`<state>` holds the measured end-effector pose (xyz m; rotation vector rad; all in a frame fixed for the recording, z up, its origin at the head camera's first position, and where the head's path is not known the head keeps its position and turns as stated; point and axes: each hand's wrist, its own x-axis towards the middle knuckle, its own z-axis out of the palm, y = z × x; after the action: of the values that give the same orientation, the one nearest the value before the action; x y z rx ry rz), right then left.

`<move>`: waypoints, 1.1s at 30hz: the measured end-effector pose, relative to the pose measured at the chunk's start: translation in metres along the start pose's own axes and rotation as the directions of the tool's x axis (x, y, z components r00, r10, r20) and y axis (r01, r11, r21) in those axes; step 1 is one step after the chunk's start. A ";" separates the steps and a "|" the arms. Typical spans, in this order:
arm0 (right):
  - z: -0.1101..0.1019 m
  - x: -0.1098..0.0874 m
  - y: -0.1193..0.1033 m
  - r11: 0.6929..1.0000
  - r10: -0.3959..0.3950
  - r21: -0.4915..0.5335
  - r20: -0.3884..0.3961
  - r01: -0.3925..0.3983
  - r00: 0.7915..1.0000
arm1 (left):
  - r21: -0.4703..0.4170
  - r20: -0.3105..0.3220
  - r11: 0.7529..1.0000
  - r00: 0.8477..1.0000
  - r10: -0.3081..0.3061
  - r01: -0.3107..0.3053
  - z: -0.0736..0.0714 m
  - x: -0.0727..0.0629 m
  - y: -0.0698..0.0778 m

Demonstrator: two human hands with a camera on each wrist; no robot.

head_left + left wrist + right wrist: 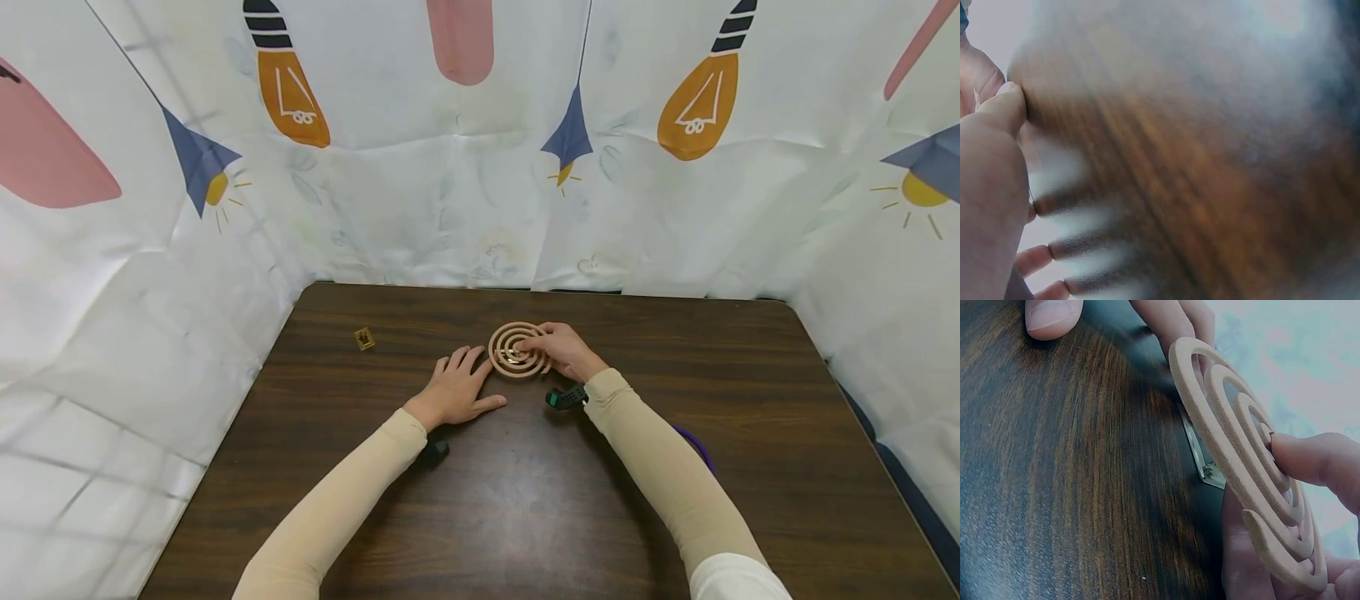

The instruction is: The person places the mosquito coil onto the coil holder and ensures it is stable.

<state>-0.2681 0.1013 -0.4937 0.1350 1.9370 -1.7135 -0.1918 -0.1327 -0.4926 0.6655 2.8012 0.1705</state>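
Observation:
A tan spiral mosquito coil [501, 369] is at the middle of the far half of the table. My right hand [568, 350] pinches it, with the thumb near its centre and other fingers behind it. In the right wrist view the coil [1210, 425] stands tilted above the tabletop. Partly hidden behind it lies a small shiny metal-edged piece [1200, 456], whose kind I cannot tell. My left hand [455, 392] rests on the table with fingers spread, its fingertips close to the coil's left edge. Its thumb [1007, 106] also shows in the left wrist view.
On the dark wood table [375, 500], a small gold-and-black rectangular piece [364, 338] lies to the far left. A purple curved strip [696, 446] shows beside the right forearm. Printed white cloth [465, 200] hangs behind the table and at its sides.

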 end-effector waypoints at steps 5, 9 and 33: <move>0.001 0.001 -0.001 1.000 -0.004 -0.008 0.003 0.004 1.000 | 0.010 0.002 1.000 1.000 0.005 -0.005 -0.001 -0.001 0.000; 0.002 0.001 -0.003 1.000 0.002 0.005 -0.001 -0.002 1.000 | 0.011 0.003 1.000 1.000 0.006 -0.006 -0.002 -0.002 0.001; -0.002 -0.001 0.001 0.999 0.022 0.028 -0.035 -0.021 0.999 | 0.039 0.016 0.999 1.000 -0.013 0.012 -0.001 -0.002 0.002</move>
<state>-0.2676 0.1032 -0.4937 0.1961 1.9311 -1.7351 -0.1894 -0.1320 -0.4909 0.6550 2.7992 0.1079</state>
